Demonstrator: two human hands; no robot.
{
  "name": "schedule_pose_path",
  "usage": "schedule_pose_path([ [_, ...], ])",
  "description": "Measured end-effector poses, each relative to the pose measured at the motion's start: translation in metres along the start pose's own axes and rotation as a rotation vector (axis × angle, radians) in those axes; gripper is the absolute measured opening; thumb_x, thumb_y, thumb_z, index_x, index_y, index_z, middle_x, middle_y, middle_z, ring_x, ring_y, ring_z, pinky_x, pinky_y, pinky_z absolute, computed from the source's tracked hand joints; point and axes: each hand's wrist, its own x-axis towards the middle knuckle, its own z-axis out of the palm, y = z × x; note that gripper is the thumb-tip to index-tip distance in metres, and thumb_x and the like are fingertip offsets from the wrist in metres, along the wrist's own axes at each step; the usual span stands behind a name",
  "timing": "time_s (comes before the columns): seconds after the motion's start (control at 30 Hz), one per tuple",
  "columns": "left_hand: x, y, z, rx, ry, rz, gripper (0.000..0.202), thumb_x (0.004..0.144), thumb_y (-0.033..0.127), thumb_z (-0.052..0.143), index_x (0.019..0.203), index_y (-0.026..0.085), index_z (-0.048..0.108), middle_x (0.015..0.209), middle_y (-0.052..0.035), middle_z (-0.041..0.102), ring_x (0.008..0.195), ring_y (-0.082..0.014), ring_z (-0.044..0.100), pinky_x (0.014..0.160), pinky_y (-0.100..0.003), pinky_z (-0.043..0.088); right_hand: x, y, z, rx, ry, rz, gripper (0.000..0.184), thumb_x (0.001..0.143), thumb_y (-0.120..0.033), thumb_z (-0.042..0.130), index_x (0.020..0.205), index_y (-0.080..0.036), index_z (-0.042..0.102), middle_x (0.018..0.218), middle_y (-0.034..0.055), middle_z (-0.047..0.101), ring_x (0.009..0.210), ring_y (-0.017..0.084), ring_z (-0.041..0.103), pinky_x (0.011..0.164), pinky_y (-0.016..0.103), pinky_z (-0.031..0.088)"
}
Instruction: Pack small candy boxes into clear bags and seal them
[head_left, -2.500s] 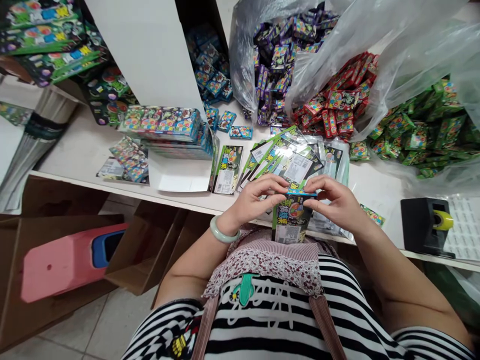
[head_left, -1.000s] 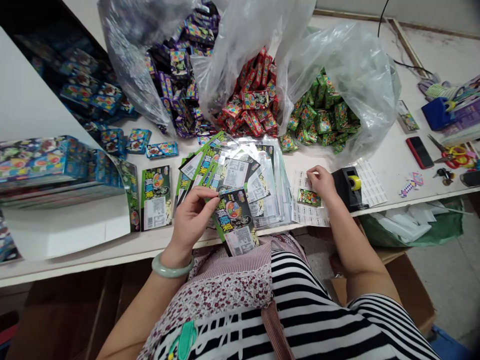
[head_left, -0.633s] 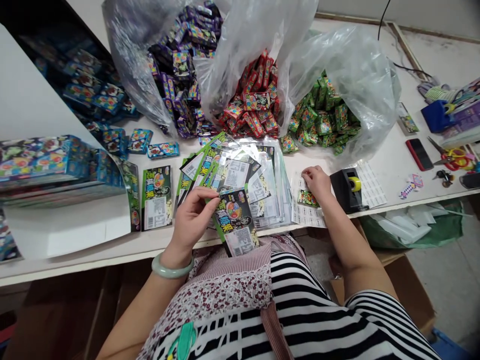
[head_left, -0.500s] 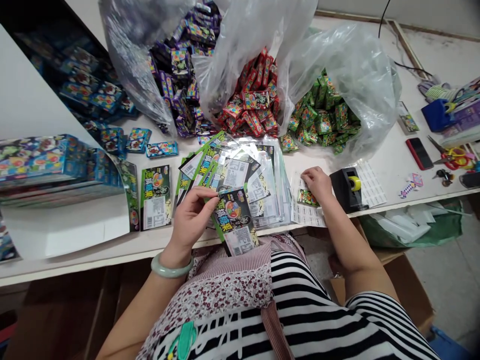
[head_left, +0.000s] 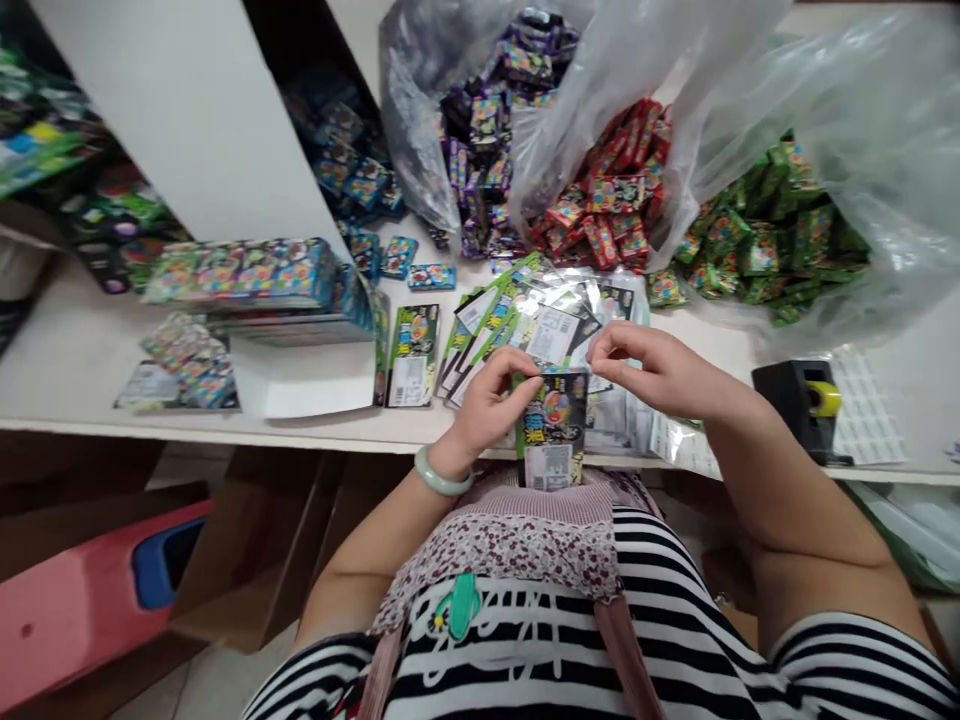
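My left hand pinches the top left corner of a black and green printed packet held upright at the table's front edge. At the packet's top right, my right hand has thumb and forefinger pinched together; whether a small sticker sits between them is too small to tell. A fanned pile of the same flat packets in clear sleeves lies just behind both hands. A jade bangle is on my left wrist.
Clear plastic bags hold small purple boxes, red boxes and green boxes. A black tape dispenser and a sticker sheet sit at right. Stacked filled packs and a white board stand left. Cardboard boxes sit under the table.
My right hand has left the sticker sheet by the tape dispenser and come back to the packet's top. The camera has swung left; my left hand still holds the packet.
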Motion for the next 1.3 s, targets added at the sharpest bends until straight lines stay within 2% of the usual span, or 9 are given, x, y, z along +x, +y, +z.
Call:
schedule_pose_path([
  [0.2,-0.005,0.000,-0.008,0.008,-0.023,0.044,0.010,0.096,0.029,0.059,0.090,0.021,0.059,0.088,-0.0021,0.059,0.086,-0.0153,0.058,0.079,-0.032,0.048,0.049,-0.035,0.021,-0.305,-0.293,0.153,0.016,0.089,-0.028,0.054,0.076,-0.019,0.054,0.071,0.0009,0.056,0.069,0.015,0.049,0.067,0.029,0.035],
  [0.37,-0.006,-0.002,-0.010,-0.019,-0.015,0.031,0.018,0.098,0.036,0.056,0.089,0.021,0.057,0.087,-0.0020,0.059,0.085,-0.0151,0.058,0.079,-0.032,0.048,0.057,-0.041,0.025,-0.397,-0.311,0.238,0.017,0.089,-0.029,0.054,0.074,-0.020,0.055,0.069,0.0004,0.055,0.068,0.014,0.049,0.066,0.028,0.034],
  [0.77,-0.004,-0.006,0.001,0.006,0.079,0.047,0.023,0.089,0.037,0.071,0.085,0.021,0.055,0.083,0.0002,0.057,0.081,-0.0139,0.056,0.076,-0.031,0.046,0.061,-0.039,0.026,-0.392,-0.283,0.252,0.016,0.085,-0.028,0.055,0.071,-0.021,0.056,0.063,-0.0010,0.055,0.061,0.013,0.047,0.061,0.028,0.033],
  [0.9,-0.003,-0.004,0.001,-0.021,0.096,0.068,0.019,0.089,0.030,0.070,0.085,0.020,0.054,0.082,0.0009,0.056,0.081,-0.0131,0.056,0.076,-0.029,0.046,0.063,-0.027,0.030,-0.186,-0.243,0.326,0.015,0.079,-0.032,0.061,0.070,-0.021,0.059,0.066,-0.0005,0.058,0.064,0.013,0.049,0.063,0.028,0.036],
  [1.03,-0.016,-0.003,0.001,-0.106,0.090,-0.077,0.022,0.088,0.033,0.071,0.101,0.022,0.057,0.096,-0.0019,0.061,0.090,-0.0146,0.059,0.083,-0.030,0.049,0.061,-0.009,0.038,0.325,-0.322,0.538,0.028,0.061,-0.039,0.076,0.074,-0.020,0.059,0.070,-0.0020,0.059,0.066,0.012,0.053,0.064,0.026,0.042],
  [1.1,-0.031,-0.003,0.002,-0.234,-0.052,-0.227,0.042,0.085,0.041,0.073,0.118,0.023,0.056,0.111,-0.0053,0.063,0.099,-0.0176,0.062,0.087,-0.032,0.052,0.058,-0.003,0.042,0.516,-0.346,0.672,0.036,0.055,-0.040,0.080,0.076,-0.021,0.058,0.068,-0.0033,0.058,0.063,0.013,0.054,0.061,0.026,0.043],
  [1.17,-0.047,-0.002,-0.002,-0.352,-0.254,-0.364,0.051,0.083,0.052,0.072,0.121,0.022,0.057,0.115,-0.0065,0.066,0.104,-0.0206,0.065,0.091,-0.035,0.055,0.054,0.001,0.043,0.606,-0.376,0.749,0.036,0.056,-0.041,0.082,0.073,-0.021,0.057,0.064,-0.0041,0.055,0.058,0.012,0.052,0.056,0.025,0.042],
  [1.23,-0.059,0.007,-0.015,-0.383,-0.326,-0.431,0.052,0.084,0.062,0.067,0.115,0.020,0.062,0.109,-0.0065,0.070,0.102,-0.0222,0.067,0.091,-0.036,0.057,0.052,0.004,0.039,0.627,-0.397,0.718,0.035,0.060,-0.044,0.083,0.071,-0.021,0.059,0.064,-0.0036,0.054,0.057,0.011,0.051,0.055,0.024,0.041],
  [1.3,-0.063,0.025,-0.044,-0.307,-0.256,-0.356,0.052,0.087,0.063,0.063,0.114,0.019,0.065,0.103,-0.0073,0.073,0.099,-0.0230,0.070,0.087,-0.037,0.060,0.051,0.009,0.030,0.594,-0.336,0.612,0.036,0.063,-0.052,0.084,0.076,-0.023,0.066,0.073,-0.0006,0.061,0.067,0.012,0.056,0.062,0.024,0.045],
])
